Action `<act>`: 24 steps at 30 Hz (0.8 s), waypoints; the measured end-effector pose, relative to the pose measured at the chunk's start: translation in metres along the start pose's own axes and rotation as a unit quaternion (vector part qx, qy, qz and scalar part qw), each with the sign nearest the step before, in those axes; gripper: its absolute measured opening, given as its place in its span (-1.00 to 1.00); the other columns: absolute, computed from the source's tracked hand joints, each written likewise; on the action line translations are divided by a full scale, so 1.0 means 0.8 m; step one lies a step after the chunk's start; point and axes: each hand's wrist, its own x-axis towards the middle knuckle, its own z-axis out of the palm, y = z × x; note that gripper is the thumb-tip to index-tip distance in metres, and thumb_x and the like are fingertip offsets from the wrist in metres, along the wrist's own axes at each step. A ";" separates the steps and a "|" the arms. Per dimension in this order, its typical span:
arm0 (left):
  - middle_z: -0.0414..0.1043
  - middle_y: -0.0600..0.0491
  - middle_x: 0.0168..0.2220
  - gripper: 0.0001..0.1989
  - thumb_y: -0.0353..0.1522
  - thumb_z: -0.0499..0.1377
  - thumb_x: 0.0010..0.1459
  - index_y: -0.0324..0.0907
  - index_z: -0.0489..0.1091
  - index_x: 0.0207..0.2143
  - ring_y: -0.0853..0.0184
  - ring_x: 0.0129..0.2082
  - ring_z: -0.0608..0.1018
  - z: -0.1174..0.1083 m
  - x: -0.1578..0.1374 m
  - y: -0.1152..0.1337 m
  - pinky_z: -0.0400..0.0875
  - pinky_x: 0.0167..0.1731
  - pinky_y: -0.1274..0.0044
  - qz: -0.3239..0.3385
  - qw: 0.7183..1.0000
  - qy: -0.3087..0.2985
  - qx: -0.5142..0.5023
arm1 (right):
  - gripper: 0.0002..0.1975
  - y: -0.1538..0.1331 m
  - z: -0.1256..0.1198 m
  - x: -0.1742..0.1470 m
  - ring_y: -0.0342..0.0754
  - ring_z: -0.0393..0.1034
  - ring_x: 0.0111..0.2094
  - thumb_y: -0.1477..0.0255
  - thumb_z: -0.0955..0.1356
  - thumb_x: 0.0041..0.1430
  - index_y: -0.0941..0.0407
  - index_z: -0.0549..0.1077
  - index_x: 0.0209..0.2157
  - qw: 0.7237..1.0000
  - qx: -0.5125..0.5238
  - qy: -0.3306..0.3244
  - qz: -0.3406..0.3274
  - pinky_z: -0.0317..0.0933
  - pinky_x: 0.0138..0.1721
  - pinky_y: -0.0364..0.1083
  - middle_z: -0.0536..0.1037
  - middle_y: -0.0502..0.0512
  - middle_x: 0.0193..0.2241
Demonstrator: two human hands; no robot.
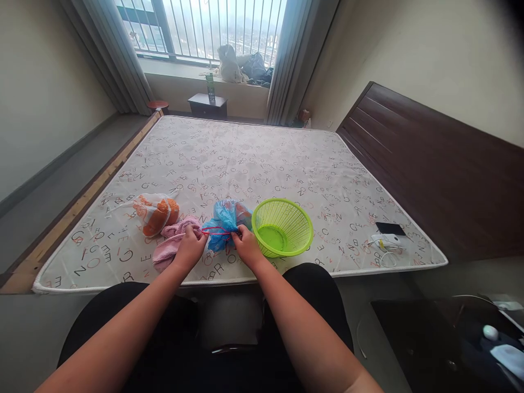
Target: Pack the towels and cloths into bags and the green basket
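A blue plastic bag (225, 215) lies on the mattress, gathered at its neck, with something reddish showing faintly through it. A red string (216, 232) stretches from that neck to the left. My left hand (194, 243) pinches the string's left end, just over a folded pink cloth (166, 254). At the neck, my right hand (245, 243) is closed on the gathered plastic and string. Right beside it stands a green plastic basket (282, 226), tilted toward me. Left of the cloth sits a clear bag with orange contents (155, 215).
The letter-printed mattress (245, 158) spans the bed up to a dark headboard (426, 169) on the right. A black phone (390, 228) and a white device with a cable (387, 241) lie near the right corner. A nightstand (207, 105) stands beyond, below the window.
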 end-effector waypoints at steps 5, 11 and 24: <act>0.48 -0.01 -0.44 -0.55 0.03 -0.04 0.27 -0.13 0.33 -0.37 0.15 -0.42 0.57 -0.001 0.001 0.005 0.36 -0.38 0.39 0.001 0.995 -0.099 -0.013 | -0.89 0.001 0.002 0.000 -0.06 0.37 -0.41 0.35 0.30 0.29 0.07 0.41 -0.30 1.000 -0.007 -0.009 0.001 0.15 -0.34 -0.13 0.48 -0.02 -0.46; 0.59 -0.11 -0.21 -0.52 0.00 0.00 0.29 -0.18 0.49 -0.26 0.08 -0.17 0.58 0.001 -0.009 0.017 0.44 -0.15 0.32 0.132 0.981 -0.140 -0.009 | -0.89 0.001 0.004 0.000 -0.08 0.33 -0.42 0.36 0.31 0.29 0.07 0.41 -0.32 1.000 -0.013 -0.016 -0.004 0.11 -0.35 -0.14 0.47 -0.03 -0.47; 0.60 -0.05 -0.21 -0.65 -0.13 0.14 0.26 -0.17 0.52 -0.11 0.17 -0.24 0.59 0.009 -0.013 0.014 0.44 -0.19 0.39 0.179 0.955 -0.236 -0.020 | -0.87 0.003 0.010 -0.002 -0.10 0.25 -0.45 0.37 0.30 0.29 0.07 0.36 -0.37 0.998 -0.021 -0.045 -0.026 0.03 -0.38 -0.14 0.44 -0.05 -0.48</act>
